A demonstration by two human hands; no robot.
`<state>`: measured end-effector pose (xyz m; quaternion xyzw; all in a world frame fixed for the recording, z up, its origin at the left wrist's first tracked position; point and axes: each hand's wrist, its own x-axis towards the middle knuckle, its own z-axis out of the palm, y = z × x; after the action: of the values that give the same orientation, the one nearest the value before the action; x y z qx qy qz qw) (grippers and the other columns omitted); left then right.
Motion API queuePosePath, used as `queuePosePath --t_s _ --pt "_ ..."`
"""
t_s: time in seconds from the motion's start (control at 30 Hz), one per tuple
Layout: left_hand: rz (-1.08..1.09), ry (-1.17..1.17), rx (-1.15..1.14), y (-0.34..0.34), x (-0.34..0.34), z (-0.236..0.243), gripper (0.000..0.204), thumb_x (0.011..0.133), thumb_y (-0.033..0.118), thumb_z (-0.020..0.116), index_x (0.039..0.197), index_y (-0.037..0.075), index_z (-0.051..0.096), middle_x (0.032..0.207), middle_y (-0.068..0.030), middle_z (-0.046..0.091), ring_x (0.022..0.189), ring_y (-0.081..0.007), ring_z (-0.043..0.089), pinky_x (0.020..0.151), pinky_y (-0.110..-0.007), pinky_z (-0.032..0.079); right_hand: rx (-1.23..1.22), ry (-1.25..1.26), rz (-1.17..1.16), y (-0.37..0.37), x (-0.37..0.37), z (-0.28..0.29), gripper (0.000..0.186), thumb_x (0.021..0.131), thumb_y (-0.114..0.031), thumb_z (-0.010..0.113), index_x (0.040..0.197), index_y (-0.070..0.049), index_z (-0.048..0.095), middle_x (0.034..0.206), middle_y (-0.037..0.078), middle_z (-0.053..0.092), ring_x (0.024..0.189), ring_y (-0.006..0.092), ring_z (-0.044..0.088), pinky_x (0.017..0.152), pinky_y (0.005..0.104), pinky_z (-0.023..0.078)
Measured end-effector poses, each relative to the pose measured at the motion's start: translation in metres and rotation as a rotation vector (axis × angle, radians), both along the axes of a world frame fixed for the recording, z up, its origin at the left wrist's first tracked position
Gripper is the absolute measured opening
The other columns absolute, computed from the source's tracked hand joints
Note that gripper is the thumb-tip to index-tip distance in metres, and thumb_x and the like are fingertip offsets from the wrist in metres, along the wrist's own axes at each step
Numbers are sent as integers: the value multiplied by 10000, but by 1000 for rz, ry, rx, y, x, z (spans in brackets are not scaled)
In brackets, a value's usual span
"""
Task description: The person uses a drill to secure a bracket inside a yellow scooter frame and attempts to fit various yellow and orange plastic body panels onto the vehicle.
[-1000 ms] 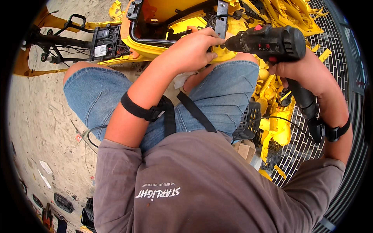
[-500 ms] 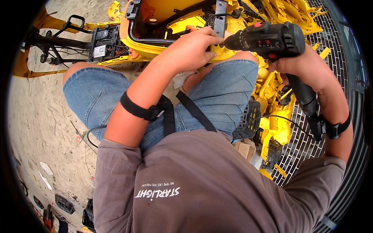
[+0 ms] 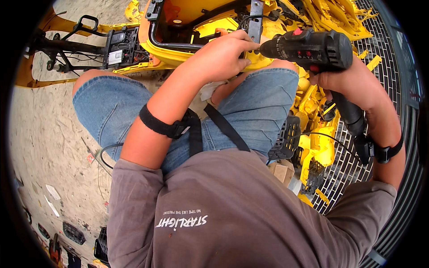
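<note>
A black cordless drill [image 3: 304, 49] is gripped in my right hand [image 3: 348, 82], its chuck pointing left at a grey metal bracket [image 3: 254, 31] on a yellow scooter body [image 3: 174, 60]. My left hand [image 3: 225, 58] rests at the body's edge beside the drill tip, fingers curled; whatever is between them is hidden or too small to name. A black-rimmed opening in the body lies just beyond my left hand.
A scooter frame with wiring [image 3: 118, 49] extends left. Yellow plastic panels [image 3: 326, 20] are piled at right on brick-patterned paving [image 3: 346, 174], with a black crate [image 3: 286, 136] and cardboard [image 3: 281, 174] below them. Black parts [image 3: 73, 232] lie on the concrete floor [image 3: 53, 134].
The drill's rear end has tilted slightly up and then back down with my right hand. My left hand has stayed at the same spot beside the drill tip.
</note>
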<state>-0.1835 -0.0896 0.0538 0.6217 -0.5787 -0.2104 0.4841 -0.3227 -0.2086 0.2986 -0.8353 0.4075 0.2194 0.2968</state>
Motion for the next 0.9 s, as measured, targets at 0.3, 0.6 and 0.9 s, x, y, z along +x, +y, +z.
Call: queuePosePath --t_s 0.3,0.6,0.9 --pt "8 -2 -6 0 -1 -2 441 863 93 740 1296 33 675 1259 -132 639 1166 -324 626 988 -385 515 2 25 -11 1 1 1 313 796 -58 759 1095 -2 685 863 31 667 617 136 610 574 289 511" --pt "-4 21 -13 1 -1 0 433 869 77 737 1295 29 673 1246 -137 637 1133 -324 639 963 -380 522 2 20 0 -1 -1 0 316 805 -67 765 1105 -7 686 863 33 670 610 132 609 567 282 508" --pt "3 3 -14 2 -1 -1 434 875 84 734 1301 25 669 1250 -138 636 1134 -325 639 964 -382 522 -6 15 13 1 -3 -1 310 811 -75 766 1101 -3 686 863 28 673 620 129 610 581 282 511"
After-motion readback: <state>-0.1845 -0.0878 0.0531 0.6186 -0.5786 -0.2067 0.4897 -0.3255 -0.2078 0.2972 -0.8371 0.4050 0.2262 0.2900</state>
